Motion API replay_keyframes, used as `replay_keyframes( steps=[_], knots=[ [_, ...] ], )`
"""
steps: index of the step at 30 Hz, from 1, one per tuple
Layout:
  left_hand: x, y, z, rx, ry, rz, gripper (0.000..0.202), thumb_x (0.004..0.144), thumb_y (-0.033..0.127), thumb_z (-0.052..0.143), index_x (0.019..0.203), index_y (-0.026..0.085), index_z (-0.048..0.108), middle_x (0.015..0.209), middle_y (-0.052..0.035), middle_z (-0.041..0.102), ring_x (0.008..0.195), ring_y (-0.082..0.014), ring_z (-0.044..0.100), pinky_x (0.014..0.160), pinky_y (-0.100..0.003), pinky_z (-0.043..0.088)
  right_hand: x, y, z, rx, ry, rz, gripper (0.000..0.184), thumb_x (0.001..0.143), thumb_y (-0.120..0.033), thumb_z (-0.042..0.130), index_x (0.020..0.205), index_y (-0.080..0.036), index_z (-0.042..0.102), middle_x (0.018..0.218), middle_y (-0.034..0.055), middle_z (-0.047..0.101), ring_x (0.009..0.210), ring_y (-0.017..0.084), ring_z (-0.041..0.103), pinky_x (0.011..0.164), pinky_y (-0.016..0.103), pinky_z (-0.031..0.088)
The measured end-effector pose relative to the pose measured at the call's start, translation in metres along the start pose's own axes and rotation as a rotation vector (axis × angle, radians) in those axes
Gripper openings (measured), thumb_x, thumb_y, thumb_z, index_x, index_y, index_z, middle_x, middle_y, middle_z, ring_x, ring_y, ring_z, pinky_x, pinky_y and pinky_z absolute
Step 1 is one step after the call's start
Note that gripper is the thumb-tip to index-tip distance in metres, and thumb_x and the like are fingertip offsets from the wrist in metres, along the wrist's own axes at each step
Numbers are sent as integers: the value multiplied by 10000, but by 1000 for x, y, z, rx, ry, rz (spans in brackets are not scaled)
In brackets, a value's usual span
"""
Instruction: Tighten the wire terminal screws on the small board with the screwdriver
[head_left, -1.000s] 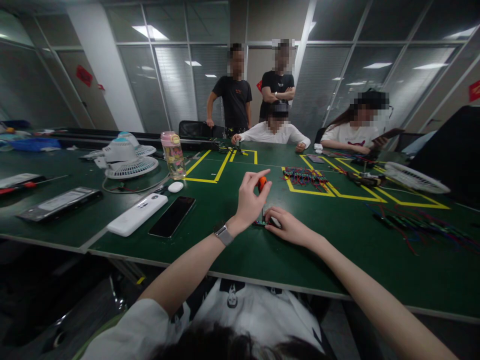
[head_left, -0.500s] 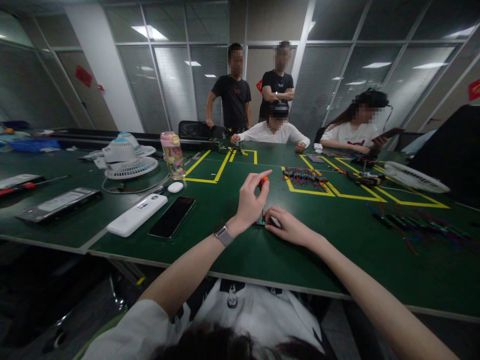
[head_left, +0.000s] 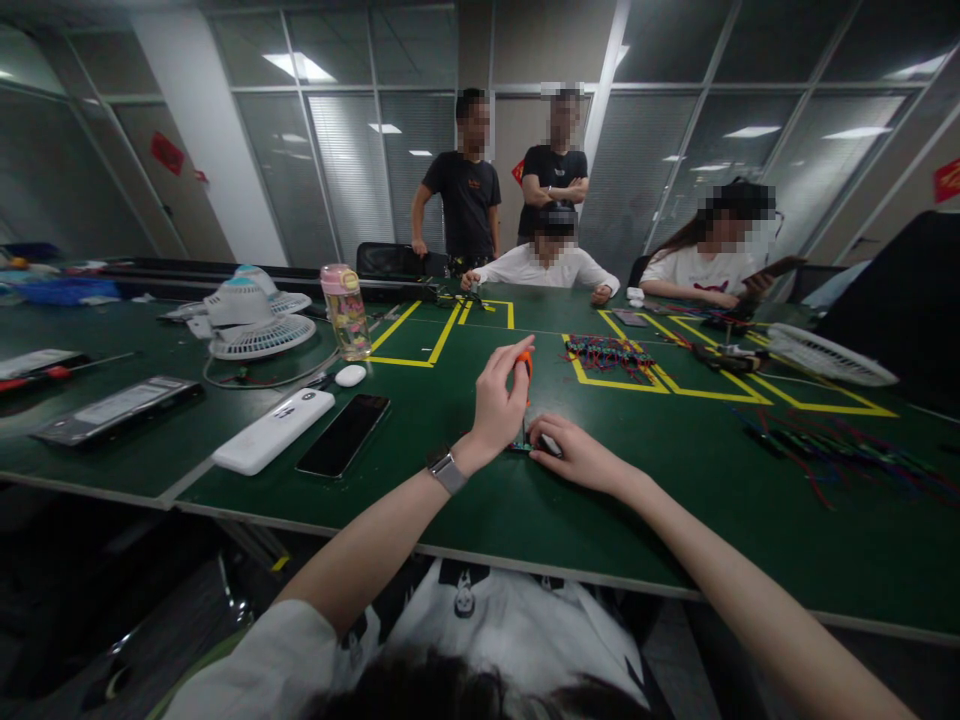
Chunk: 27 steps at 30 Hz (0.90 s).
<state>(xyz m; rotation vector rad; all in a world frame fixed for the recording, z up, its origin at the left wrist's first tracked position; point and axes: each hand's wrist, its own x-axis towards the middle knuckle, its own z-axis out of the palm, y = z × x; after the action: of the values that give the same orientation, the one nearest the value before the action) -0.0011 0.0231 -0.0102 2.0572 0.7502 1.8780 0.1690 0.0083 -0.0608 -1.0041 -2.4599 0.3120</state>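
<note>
My left hand (head_left: 499, 405) is raised above the table, its fingers closed around the orange handle of a screwdriver (head_left: 528, 370). The screwdriver stands about upright, its thin shaft running down to a small green circuit board (head_left: 519, 447). Curled on the board's right side, my right hand (head_left: 576, 455) grips it low at the tabletop. A small dark and pale piece shows under those fingers; I cannot make out what it is. The fingers cover much of the board.
Left of my hands lie a black phone (head_left: 344, 436), a white power bank (head_left: 274, 430) and a hard drive (head_left: 120, 408). A water bottle (head_left: 346, 312) and fan (head_left: 259, 320) stand beyond. Wired boards (head_left: 611, 357) lie inside yellow tape, more wired boards (head_left: 847, 450) at right. Several people are across the table.
My left fingers have shifted around the screwdriver handle, and more of its orange side shows. My right hand and the circuit board have stayed in place.
</note>
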Motion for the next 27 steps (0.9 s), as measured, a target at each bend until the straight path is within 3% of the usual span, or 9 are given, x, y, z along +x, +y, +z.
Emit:
replay_keyframes(
  steps=[6, 9, 12, 14, 16, 19, 23, 27],
  knots=[
    [-1, 4, 1, 134, 60, 22, 181, 880, 237, 619, 1051, 214, 675, 933, -34, 546, 908, -158, 554, 857, -288, 467, -1, 0, 1, 2, 7, -1, 34, 869, -178, 589, 886, -192, 562, 958, 68, 597, 902, 215, 563, 835, 361, 478],
    [-1, 5, 0, 117, 61, 3, 180, 892, 268, 599, 1035, 212, 694, 966, -44, 523, 922, -157, 553, 872, -287, 466, 0, 1, 1, 3, 6, -2, 37, 870, -177, 589, 889, -192, 561, 963, 68, 596, 903, 215, 564, 834, 364, 479],
    [1, 2, 0, -24, -19, -69, 293, 963, 228, 431, 1154, 214, 652, 1087, -67, 589, 1034, -169, 577, 928, -303, 461, 0, 1, 0, 6, 1, -8, 36, 872, -173, 586, 890, -193, 562, 967, 71, 598, 912, 218, 565, 843, 371, 479],
    [4, -2, 0, -201, -88, -186, 347, 973, 209, 375, 1244, 211, 594, 1078, -65, 655, 969, -158, 630, 868, -293, 497, 0, 0, 0, 11, 3, -10, 35, 872, -171, 586, 888, -194, 565, 972, 72, 599, 918, 219, 565, 848, 375, 480],
    [8, -6, 1, -351, -147, -312, 360, 958, 201, 390, 1269, 189, 571, 1048, -71, 688, 864, -151, 668, 774, -274, 526, 0, 0, -1, 15, 6, -6, 35, 872, -172, 587, 888, -195, 567, 974, 71, 599, 920, 218, 567, 851, 375, 480],
    [12, -10, 1, -449, -156, -361, 311, 909, 211, 496, 1191, 167, 620, 1015, -76, 707, 836, -153, 676, 737, -259, 532, 0, -1, -1, 12, 4, -4, 37, 873, -174, 588, 887, -197, 563, 972, 69, 598, 923, 219, 569, 853, 374, 479],
    [13, -15, 0, -333, -109, -317, 254, 851, 202, 596, 1096, 180, 660, 912, -34, 683, 746, -118, 625, 689, -229, 507, 0, 0, 0, 6, -1, -6, 36, 877, -178, 585, 886, -197, 556, 974, 70, 597, 933, 219, 569, 861, 371, 475],
    [12, -17, -3, -24, 23, -273, 165, 799, 180, 681, 964, 191, 683, 842, -4, 592, 740, -114, 555, 708, -230, 468, -1, 2, 1, 7, 1, -5, 31, 876, -182, 587, 885, -194, 560, 977, 72, 598, 934, 219, 570, 863, 370, 475]
  ],
)
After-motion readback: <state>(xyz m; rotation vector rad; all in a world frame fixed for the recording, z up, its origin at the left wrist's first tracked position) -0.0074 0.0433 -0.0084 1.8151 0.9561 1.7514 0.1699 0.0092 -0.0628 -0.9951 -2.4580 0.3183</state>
